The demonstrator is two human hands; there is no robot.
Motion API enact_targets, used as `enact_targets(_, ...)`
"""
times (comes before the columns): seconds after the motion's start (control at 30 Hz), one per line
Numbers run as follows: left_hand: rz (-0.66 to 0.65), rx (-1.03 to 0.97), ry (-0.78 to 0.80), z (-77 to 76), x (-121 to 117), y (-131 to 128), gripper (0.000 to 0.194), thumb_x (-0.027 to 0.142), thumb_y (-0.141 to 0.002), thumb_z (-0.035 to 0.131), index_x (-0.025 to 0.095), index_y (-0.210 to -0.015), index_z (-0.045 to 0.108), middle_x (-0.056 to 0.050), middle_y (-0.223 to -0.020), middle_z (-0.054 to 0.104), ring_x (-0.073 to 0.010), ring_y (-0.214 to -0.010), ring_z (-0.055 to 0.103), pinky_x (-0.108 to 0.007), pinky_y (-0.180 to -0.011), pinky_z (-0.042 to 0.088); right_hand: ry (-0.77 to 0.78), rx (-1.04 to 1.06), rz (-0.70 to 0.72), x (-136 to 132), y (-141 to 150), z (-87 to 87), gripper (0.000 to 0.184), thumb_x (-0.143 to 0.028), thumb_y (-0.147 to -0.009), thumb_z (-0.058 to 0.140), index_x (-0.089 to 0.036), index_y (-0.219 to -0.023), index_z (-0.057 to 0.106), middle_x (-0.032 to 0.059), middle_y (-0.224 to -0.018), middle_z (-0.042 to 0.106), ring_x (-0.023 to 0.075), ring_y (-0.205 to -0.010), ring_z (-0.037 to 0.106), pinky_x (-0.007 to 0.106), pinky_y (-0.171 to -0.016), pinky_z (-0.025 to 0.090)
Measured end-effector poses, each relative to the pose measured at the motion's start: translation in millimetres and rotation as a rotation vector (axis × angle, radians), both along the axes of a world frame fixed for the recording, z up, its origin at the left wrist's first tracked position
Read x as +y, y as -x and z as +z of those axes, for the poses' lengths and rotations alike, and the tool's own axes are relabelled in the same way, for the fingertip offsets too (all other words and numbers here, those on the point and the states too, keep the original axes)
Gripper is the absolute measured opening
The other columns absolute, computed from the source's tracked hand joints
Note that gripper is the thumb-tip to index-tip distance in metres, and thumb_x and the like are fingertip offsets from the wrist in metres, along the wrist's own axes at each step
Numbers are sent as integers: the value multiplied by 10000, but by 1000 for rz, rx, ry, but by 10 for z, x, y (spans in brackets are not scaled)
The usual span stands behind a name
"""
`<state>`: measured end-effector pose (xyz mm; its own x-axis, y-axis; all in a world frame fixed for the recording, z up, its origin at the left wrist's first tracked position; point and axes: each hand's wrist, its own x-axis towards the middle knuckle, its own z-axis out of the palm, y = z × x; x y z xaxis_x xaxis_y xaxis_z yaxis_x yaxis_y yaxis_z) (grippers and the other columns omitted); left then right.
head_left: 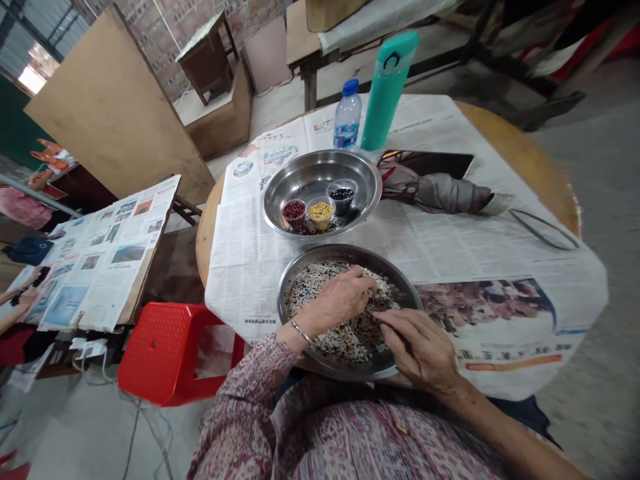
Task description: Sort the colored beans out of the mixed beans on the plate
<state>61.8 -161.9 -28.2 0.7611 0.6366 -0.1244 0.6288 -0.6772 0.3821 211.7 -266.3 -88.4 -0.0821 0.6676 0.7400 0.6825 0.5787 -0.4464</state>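
A steel basin (287, 280) right in front of me holds a layer of mixed white, yellow, dark and reddish grains and beans (320, 277). Over its middle, my left hand (345, 297) is closed with bent fingertips down at the grains. From the right rim, my right hand (423, 347) reaches in, thumb and fingers drawn together near the left fingertips. Whatever either hand pinches is too small or hidden. Behind stands a second steel basin (285, 180) with small clear cups of red beans (294, 212), yellow beans (321, 212) and black beans (343, 195).
Newspaper (240, 267) covers the round table. Toward the back stand a water bottle (348, 115) and a teal flask (390, 90), near a folded grey umbrella (440, 191) and a dark flat device (435, 162). A red stool (160, 347) is at left, by another newspaper-covered table (110, 260) where a person sits.
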Motion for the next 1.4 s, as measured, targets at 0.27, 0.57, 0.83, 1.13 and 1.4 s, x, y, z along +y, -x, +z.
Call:
enact_targets(0.27,-172,88,115,249,-515,485,147,241,-987,544,197,-1076,653,-46,-1071,614,-184,-1043,604,-291,-933,532,0,-22,22,6,-5,48,347,-59,-875,586,-227,-1168,667,55,-927,747,195,-830,693,343,-783,549)
enact_targets(0.57,-136,168,101,133,-655,411,222,166,-1007,451,214,-1167,598,-60,-1120,583,-169,-888,616,-292,-728,551,27,-29,22,-3,-19,-17,355,-102,-885,572,-253,-1192,670,49,-940,760,204,-823,713,354,-778,558)
enact_targets(0.83,307,50,-202,63,-229,352,213,243,-1014,497,213,-1214,566,-89,-1281,537,-237,-1158,544,-352,-923,540,0,-29,22,13,0,26,315,-68,-877,587,-224,-1136,674,47,-912,753,195,-804,701,343,-767,549)
enact_targets(1.13,320,267,-190,273,-654,735,866,668,-770,736,221,-1429,396,-158,-1389,489,-344,-1230,516,-476,-965,519,-12,-38,36,20,1,59,289,-66,-886,589,-229,-1111,669,38,-903,753,190,-804,699,342,-763,536)
enact_targets(1.4,341,76,177,151,-800,576,332,133,-913,637,218,-1207,508,-64,-1186,570,-207,-1048,621,-328,-925,538,8,-15,56,12,-10,19,295,-65,-876,591,-218,-1115,674,44,-912,748,194,-822,688,345,-793,525)
